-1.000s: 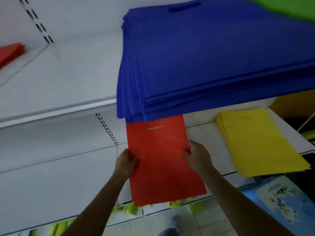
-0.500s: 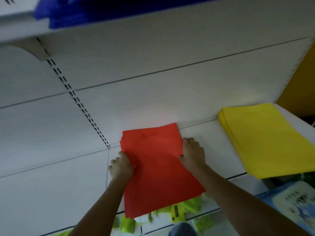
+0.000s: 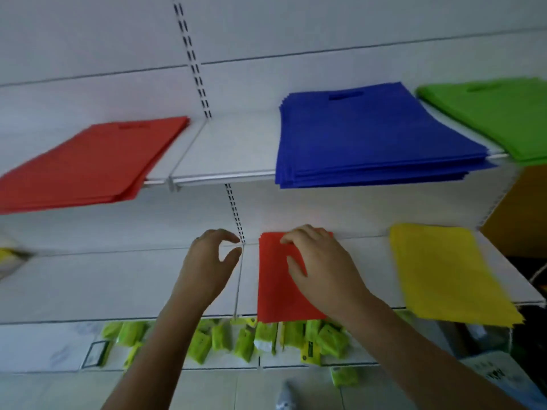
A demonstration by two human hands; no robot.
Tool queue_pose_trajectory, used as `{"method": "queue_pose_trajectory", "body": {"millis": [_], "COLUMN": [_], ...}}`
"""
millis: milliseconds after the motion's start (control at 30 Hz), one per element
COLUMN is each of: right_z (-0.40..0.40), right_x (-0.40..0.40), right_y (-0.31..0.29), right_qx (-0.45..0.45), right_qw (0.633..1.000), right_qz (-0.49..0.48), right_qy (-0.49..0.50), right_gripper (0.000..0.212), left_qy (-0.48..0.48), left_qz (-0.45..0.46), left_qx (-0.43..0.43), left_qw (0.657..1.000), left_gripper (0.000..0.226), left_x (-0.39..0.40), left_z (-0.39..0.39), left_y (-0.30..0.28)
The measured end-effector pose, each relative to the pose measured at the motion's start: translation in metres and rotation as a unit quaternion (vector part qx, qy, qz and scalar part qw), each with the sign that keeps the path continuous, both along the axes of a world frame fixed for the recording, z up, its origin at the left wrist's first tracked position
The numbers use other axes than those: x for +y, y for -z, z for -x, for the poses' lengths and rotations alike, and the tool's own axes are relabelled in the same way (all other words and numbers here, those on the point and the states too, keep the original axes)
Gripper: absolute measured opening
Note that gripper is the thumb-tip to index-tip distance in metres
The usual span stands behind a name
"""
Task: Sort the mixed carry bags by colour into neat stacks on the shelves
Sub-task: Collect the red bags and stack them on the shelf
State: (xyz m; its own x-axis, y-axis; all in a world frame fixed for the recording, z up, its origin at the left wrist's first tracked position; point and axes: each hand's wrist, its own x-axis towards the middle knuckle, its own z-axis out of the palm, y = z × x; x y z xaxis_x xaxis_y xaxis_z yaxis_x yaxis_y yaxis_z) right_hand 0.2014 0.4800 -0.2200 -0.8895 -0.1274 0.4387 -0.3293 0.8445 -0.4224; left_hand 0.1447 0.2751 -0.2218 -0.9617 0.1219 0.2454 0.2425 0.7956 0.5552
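A small stack of red bags (image 3: 275,291) lies on the white lower shelf (image 3: 88,285), its near end hanging over the front edge. My right hand (image 3: 319,267) rests on top of it, fingertips near its far edge. My left hand (image 3: 210,261) hovers just left of the stack, loosely curled and holding nothing. A yellow stack (image 3: 444,273) lies further right on the same shelf. On the upper shelf (image 3: 231,152) sit a larger red stack (image 3: 88,164), a blue stack (image 3: 370,134) and a green stack (image 3: 497,113).
A slotted upright (image 3: 195,69) runs down the white back panel between the shelf bays. Several lime-green packets (image 3: 266,338) lie on the bottom shelf below. A yellow-orange panel (image 3: 521,211) closes the right side. Tiled floor shows underneath.
My left hand has let go of the red stack's left edge and lifted away. My right hand has shifted from the right edge onto its top. The view has pulled back and up, showing the upper shelf.
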Motion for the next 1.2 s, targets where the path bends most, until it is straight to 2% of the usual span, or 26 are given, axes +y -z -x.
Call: {"method": "queue_pose_trajectory", "body": {"millis": [100, 300, 467, 600, 733, 867, 967, 1100, 1200], "right_z": [-0.019, -0.002, 0.050, 0.102, 0.158, 0.211, 0.228, 0.244, 0.250], "right_x": [-0.026, -0.074, -0.112, -0.142, -0.175, -0.196, -0.205, -0.208, -0.206], "right_y": [-0.041, -0.100, -0.129, -0.146, -0.155, -0.158, -0.161, -0.157, -0.152], "right_qx": [0.014, 0.009, -0.056, -0.102, -0.151, -0.239, -0.258, -0.266, -0.267], "right_qw": [0.999, 0.995, 0.994, 0.993, 0.988, 0.945, 0.914, 0.896, 0.871], "right_qz": [-0.006, 0.000, -0.010, -0.017, 0.009, 0.222, 0.309, 0.347, 0.404], "right_qy": [-0.037, -0.097, -0.090, -0.048, 0.011, 0.028, 0.057, 0.074, 0.079], "right_gripper": [0.025, 0.026, 0.029, 0.037, 0.043, 0.026, 0.023, 0.018, 0.020], "left_qy": [0.003, -0.016, -0.056, -0.078, -0.089, -0.091, -0.072, -0.069, -0.055], "left_qz": [-0.069, -0.151, -0.124, -0.088, -0.007, 0.083, 0.170, 0.265, 0.270], "left_qx": [-0.004, 0.073, 0.120, 0.100, 0.053, -0.028, -0.083, -0.043, -0.010], "left_qw": [0.998, 0.986, 0.983, 0.988, 0.995, 0.992, 0.979, 0.961, 0.961], "left_gripper": [0.009, 0.009, 0.009, 0.027, 0.042, 0.047, 0.054, 0.067, 0.069], "left_x": [-0.034, -0.102, -0.162, -0.211, -0.256, -0.282, -0.289, -0.285, -0.277], "left_z": [-0.033, -0.059, -0.030, 0.020, 0.082, 0.141, 0.172, 0.194, 0.195], "left_y": [-0.053, -0.123, -0.149, -0.159, -0.165, -0.156, -0.141, -0.125, -0.122]}}
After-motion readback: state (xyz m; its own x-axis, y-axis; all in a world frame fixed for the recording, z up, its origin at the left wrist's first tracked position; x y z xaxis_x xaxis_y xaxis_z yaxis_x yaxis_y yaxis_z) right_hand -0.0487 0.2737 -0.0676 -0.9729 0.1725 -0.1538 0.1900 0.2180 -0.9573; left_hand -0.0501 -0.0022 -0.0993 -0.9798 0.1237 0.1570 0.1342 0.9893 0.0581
